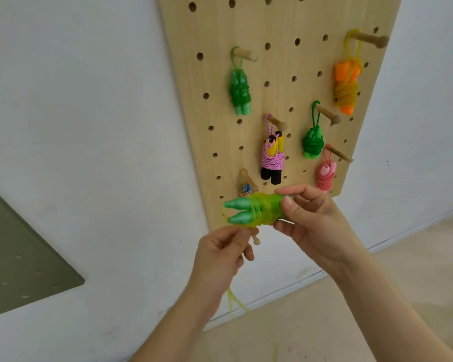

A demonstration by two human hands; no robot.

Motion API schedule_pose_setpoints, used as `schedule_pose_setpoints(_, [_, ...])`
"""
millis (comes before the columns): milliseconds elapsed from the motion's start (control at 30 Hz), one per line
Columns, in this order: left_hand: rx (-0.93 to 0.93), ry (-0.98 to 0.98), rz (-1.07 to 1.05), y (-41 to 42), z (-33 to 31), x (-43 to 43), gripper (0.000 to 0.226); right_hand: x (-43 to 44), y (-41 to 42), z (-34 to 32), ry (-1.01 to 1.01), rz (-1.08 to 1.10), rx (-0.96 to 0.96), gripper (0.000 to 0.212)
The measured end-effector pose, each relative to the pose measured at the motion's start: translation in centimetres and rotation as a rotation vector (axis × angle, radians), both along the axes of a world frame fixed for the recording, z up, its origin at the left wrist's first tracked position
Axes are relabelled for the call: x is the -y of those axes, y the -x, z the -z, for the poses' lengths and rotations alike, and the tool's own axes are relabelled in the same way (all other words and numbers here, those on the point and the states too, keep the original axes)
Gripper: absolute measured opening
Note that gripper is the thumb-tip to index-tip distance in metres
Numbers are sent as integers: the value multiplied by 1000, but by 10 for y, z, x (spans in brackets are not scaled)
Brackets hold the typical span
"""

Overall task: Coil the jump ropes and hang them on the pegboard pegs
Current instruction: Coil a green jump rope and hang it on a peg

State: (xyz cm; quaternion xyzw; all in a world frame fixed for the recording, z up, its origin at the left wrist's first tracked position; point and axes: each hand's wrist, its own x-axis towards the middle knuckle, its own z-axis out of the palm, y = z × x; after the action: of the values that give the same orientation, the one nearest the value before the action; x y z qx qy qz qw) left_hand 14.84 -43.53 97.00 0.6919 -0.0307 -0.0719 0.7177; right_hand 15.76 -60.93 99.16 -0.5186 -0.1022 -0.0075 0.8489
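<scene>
My right hand grips a jump rope bundle: two green handles lying sideways with yellow-green cord wound round them. Just below it, my left hand pinches the loose cord, and a length of cord trails down behind my left forearm. Both hands are in front of the lower edge of a wooden pegboard. Several coiled ropes hang from its pegs: a green one, an orange one, a pink-and-black one, a dark green one and a pink one.
A low peg with a small coloured item at its tip juts out just above the bundle. Another peg tip shows by my left fingers. A grey-green perforated panel is on the white wall at left. Pale floor lies at lower right.
</scene>
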Motion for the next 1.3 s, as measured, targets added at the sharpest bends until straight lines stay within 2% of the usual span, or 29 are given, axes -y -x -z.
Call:
schedule_pose_setpoints(100, [156,-263,5,7,5,-10,25,-20,-1,7,183,285,-8,18])
schedule_pose_setpoints(200, [327,-695,122,8,-1,-25,18,-37,-2,15,456,478,60,15])
schedule_pose_setpoints(267, [515,-1038,112,7,-8,-36,19,-45,-2,19,615,536,97,20])
schedule_pose_setpoints(367, [884,-1260,87,-3,-17,-53,23,-50,2,19,734,529,140,21])
schedule_pose_setpoints(433, [1082,-1246,59,-16,-22,-65,31,-50,6,14,790,488,165,22])
schedule_pose_setpoints(533, [1131,-1203,81,-34,-35,-74,44,-47,13,3,775,401,165,20])
schedule_pose_setpoints(600, [1033,-1130,149,-36,-47,-77,43,-46,16,-4,795,351,167,18])
schedule_pose_setpoints(667, [815,-1063,288,-37,-57,-78,33,-43,16,-9,874,297,184,16])
schedule_pose_setpoints(733, [697,-1051,394,-38,-63,-78,24,-42,15,-12,881,254,175,14])
schedule_pose_setpoints(800, [734,-1164,450,-38,-69,-76,27,-44,16,-11,836,249,153,13])
schedule_pose_setpoints(900, [883,-1504,516,-34,-76,-72,37,-49,20,-10,806,225,132,10])
schedule_pose_setpoints(1000, [948,-1574,510,-33,-79,-74,35,-48,21,-12,816,220,135,16])
schedule_pose_setpoints(1100, [946,-1500,452,-32,-81,-75,51,-47,22,-16,885,208,173,9])
schedule_pose_setpoints(1233, [945,-1261,376,-29,-79,-74,45,-46,25,-21,851,151,199,12])
schedule_pose_setpoints(1300, [820,-1081,321,-31,-77,-74,36,-42,26,-22,764,149,211,12])
